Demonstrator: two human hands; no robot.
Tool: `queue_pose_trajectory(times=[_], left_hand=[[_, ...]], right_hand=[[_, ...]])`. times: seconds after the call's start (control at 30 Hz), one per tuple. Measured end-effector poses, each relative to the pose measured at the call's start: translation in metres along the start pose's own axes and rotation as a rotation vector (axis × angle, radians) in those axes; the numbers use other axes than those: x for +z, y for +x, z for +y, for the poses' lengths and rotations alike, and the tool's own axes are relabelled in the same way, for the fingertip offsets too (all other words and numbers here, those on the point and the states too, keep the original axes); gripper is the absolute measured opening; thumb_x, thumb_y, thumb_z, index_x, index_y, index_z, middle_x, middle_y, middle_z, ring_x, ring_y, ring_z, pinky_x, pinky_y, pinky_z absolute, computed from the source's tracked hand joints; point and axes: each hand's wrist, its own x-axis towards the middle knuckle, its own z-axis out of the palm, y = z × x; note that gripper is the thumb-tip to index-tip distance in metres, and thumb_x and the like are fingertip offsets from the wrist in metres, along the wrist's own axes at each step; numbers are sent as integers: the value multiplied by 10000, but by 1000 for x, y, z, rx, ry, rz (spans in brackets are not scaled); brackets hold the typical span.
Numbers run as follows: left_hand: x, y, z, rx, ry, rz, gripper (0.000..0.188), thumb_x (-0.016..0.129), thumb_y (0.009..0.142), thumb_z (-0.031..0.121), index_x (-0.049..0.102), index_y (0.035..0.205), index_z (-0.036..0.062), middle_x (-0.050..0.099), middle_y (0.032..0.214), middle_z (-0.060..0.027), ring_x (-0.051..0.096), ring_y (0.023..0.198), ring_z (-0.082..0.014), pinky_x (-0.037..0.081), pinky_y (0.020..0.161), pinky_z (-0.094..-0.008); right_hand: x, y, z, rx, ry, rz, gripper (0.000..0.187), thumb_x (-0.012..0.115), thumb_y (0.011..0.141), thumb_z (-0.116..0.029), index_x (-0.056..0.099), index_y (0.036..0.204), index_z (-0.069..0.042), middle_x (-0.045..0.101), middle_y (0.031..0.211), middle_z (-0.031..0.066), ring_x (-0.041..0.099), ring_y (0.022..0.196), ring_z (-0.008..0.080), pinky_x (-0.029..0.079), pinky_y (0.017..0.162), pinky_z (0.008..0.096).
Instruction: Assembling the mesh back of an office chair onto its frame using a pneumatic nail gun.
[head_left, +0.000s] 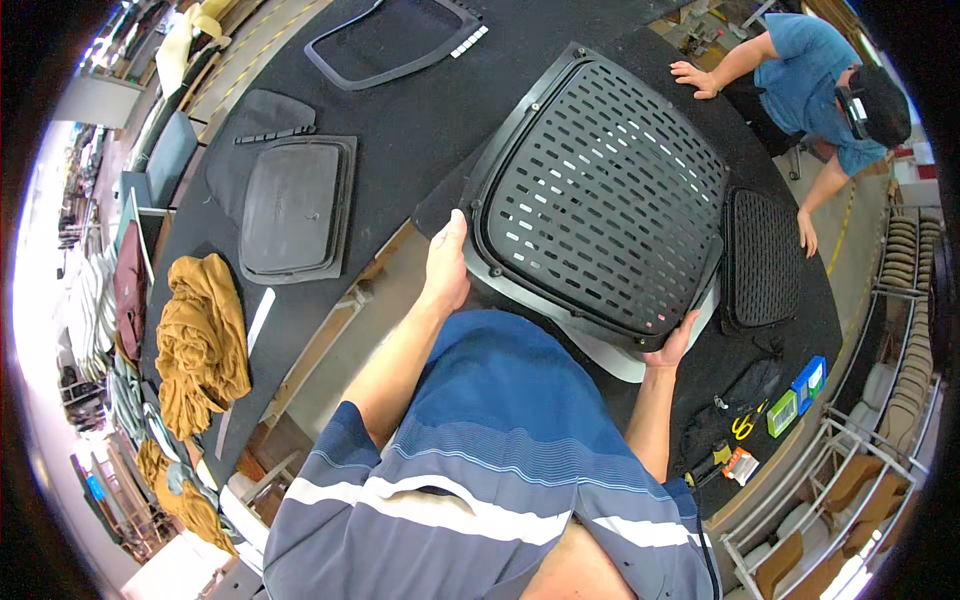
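Observation:
A large black slotted plastic panel [603, 192], shaped like a chair back or seat shell, is tilted in front of me. My left hand [448, 262] grips its left edge, thumb upright and fingers partly hidden behind it. At the lower right corner, my right hand [673, 345] is closed around the rim. Under the panel's near edge a pale, curved piece [610, 358] shows. A smaller black slotted panel [765, 260] lies on the table just to the right of the one I hold.
On the dark table [400, 140] lie a black frame [345, 78], a solid black panel [292, 208], brown cloth [200, 330], yellow scissors [745, 421] and small boxes [783, 412]. A co-worker [815, 85] leans over the far right edge. A metal rack [840, 480] stands at the lower right.

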Motion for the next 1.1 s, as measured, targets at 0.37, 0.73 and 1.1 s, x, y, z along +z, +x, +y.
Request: queue_pose_trajectory(times=[0.37, 0.73, 1.1], left_hand=[[2, -2, 3, -50, -38, 43, 445, 448, 1021, 387, 598, 1168, -5, 657, 1125, -89, 631, 987, -179, 494, 897, -332], [1, 0, -2, -29, -52, 70, 433, 420, 1034, 359, 591, 1197, -4, 658, 1127, -93, 632, 997, -174, 496, 903, -325], [-14, 3, -7, -5, -99, -15, 427, 359, 1053, 307, 517, 1279, -20, 594, 1249, -118, 587, 1109, -221, 463, 972, -361]], right_hand=[[7, -13, 2, 15, 4, 17, 619, 450, 946, -601, 507, 1323, -113, 615, 1157, 57, 610, 963, 230, 539, 798, 396], [9, -13, 1, 36, 99, -35, 496, 514, 972, -426, 527, 1304, -58, 614, 1243, 107, 627, 1067, 274, 542, 861, 397], [2, -14, 7, 25, 129, -47, 384, 563, 956, -400, 608, 1156, -75, 653, 1081, 72, 639, 955, 232, 547, 830, 393]])
